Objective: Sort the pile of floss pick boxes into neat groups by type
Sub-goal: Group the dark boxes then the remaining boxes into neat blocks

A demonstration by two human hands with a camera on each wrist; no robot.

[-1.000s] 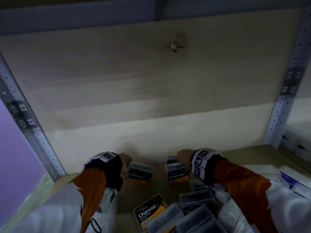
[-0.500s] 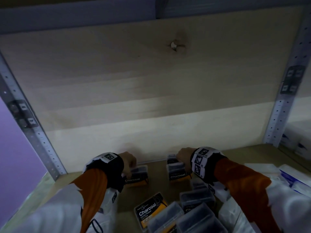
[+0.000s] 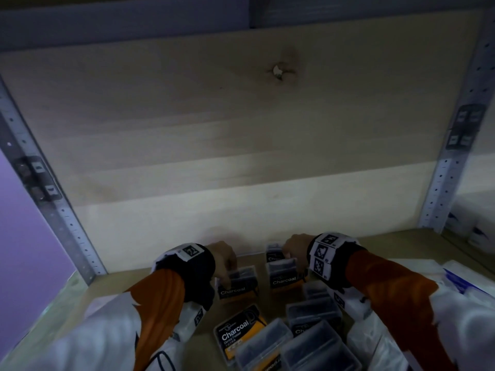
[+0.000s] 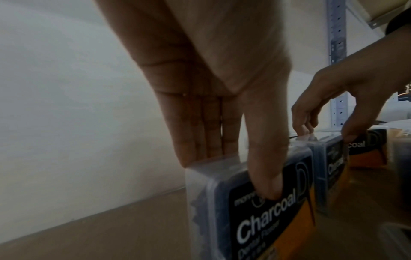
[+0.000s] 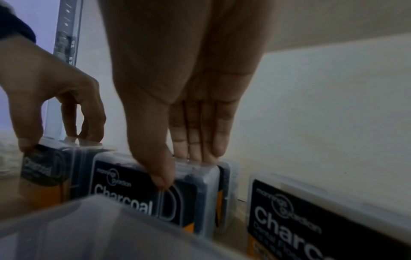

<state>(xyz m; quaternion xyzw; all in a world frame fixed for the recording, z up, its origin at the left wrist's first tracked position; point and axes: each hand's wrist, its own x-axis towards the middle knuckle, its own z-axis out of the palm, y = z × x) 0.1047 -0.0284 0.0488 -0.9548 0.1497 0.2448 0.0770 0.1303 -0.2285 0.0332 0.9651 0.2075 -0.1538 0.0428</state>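
Hands are busy on a wooden shelf [image 3: 171, 279] with a pale back board [image 3: 241, 162]. The left hand [image 3: 223, 259] pinches a Charcoal box [image 3: 237, 283] that stands on its edge on the shelf. The thumb [image 4: 264, 168] presses the black label on the near face, and the fingers [image 4: 200, 133] reach down over the top to the far side. This box is just left of the other standing one, with a small gap between them.

The right hand [image 3: 294, 247] pinches a second Charcoal box [image 3: 284, 273] in the same way. Its thumb [image 5: 155, 158] sits on the label and its fingers [image 5: 200, 133] go down behind the far side. This box stands up too. Another box [image 3: 273, 252] stands right behind it, close to the back board.

More Charcoal boxes [image 3: 308, 333] lie in a loose pile near the person, some flat and some tipped. One flat box [image 3: 238, 330] shows its black and orange label face up. White packs [image 3: 460, 279] sit on the right side of the shelf. Grey metal posts [image 3: 442, 180] with small holes stand at the left and right of the shelf. Both arms wear orange and white sleeves [image 3: 396, 293], and each wrist has a band with black and white square marks [image 3: 325, 250].
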